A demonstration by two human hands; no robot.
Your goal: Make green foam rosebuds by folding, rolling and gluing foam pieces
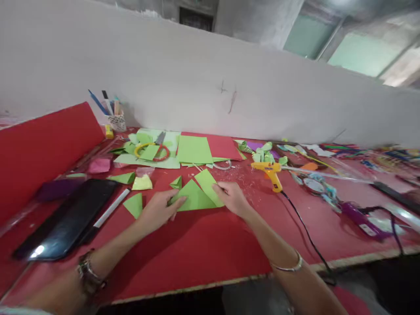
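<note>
A light green paper (197, 197), folded into a triangle with one flap turned up, lies on the red table (203, 253). My left hand (160, 210) presses its left corner with curled fingers pinched on the edge. My right hand (231, 197) pinches the raised flap at the paper's right side. Small green folded triangles (135, 204) lie just left of my left hand.
A black phone (65, 221) and a white pen (110, 209) lie at the left. A yellow glue gun (271, 171) with a black cord sits at the right. Green sheets (194, 149), scissors (154, 148), a pen cup (116, 121) and craft clutter line the white wall.
</note>
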